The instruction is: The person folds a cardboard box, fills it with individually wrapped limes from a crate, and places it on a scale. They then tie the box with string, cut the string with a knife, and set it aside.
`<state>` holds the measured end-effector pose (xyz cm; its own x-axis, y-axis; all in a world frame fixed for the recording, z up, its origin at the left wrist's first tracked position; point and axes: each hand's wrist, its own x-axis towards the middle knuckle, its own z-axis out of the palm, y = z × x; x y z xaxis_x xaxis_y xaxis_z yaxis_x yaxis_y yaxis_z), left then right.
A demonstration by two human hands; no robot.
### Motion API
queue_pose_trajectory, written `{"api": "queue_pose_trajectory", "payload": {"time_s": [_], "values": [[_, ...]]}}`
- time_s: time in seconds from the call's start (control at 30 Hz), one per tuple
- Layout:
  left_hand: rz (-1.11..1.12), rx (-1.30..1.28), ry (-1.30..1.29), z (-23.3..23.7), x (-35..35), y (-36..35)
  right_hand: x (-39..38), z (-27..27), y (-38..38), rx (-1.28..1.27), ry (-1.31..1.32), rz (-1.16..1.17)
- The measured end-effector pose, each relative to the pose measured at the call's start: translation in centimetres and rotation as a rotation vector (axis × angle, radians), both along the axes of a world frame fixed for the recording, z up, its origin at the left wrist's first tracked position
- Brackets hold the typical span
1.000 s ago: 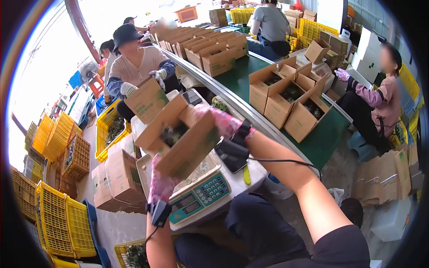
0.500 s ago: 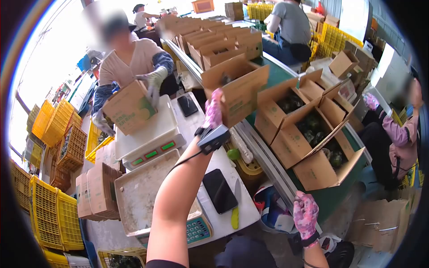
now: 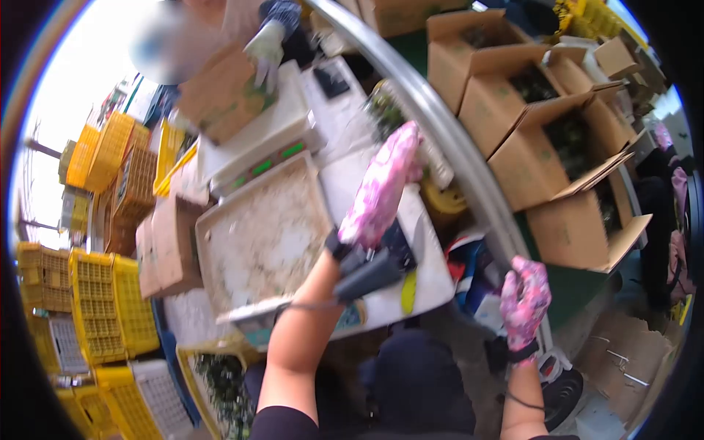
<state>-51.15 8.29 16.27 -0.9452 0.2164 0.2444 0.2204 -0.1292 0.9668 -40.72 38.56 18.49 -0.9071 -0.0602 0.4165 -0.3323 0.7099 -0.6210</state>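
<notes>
My left hand [image 3: 385, 187], in a pink patterned glove, is over the white table beside the metal rail [image 3: 462, 132]. It looks open, its fingers stretched out, though motion blurs them; nothing shows in it. Partly behind it lie a black phone [image 3: 400, 248] and a knife with a yellow-green handle [image 3: 408, 293]. My right hand [image 3: 526, 301], gloved alike, has its fingers curled over the near end of the rail. Beyond the rail stand open cardboard boxes [image 3: 506, 158] with dark green produce in plastic inside.
A stained shallow tray [image 3: 268, 235] sits on the table before a scale [image 3: 271, 139]. Across from me, a co-worker's gloved hand [image 3: 265, 55] is on a cardboard box [image 3: 224, 95]. Yellow crates [image 3: 99, 308] are stacked at left; a crate of greenish produce [image 3: 224, 389] is below the table.
My left hand has left the cardboard box on the conveyor and come down and nearer. My view has tipped downward. The right hand stays at the rail.
</notes>
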Motion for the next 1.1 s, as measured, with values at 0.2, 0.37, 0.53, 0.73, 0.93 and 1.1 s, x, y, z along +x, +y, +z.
{"api": "queue_pose_trajectory", "payload": {"time_s": [0.2,0.37,0.53,0.73,0.93,1.1], "values": [[0.636,0.35,-0.806,2.1,32.0,-0.8,0.5,-0.8,0.1,0.06,0.08,0.081],[1.162,-0.405,-1.004,-14.6,47.2,-5.3,0.2,-2.5,1.4,0.084,0.066,0.081],[1.079,-0.914,-1.376,-24.6,51.4,-4.2,-0.9,-4.7,3.9,0.003,-0.016,0.121],[0.827,-0.872,-1.511,-30.7,53.8,-5.2,-1.4,-5.4,5.7,-0.248,-0.178,0.15],[0.599,-0.783,-1.295,-31.5,55.9,-8.0,2.7,1.3,-1.9,-0.167,-0.353,0.27],[0.174,-1.142,-0.679,-26.4,55.5,-8.8,12.2,11.0,-14.6,0.384,-0.188,0.849]]}}
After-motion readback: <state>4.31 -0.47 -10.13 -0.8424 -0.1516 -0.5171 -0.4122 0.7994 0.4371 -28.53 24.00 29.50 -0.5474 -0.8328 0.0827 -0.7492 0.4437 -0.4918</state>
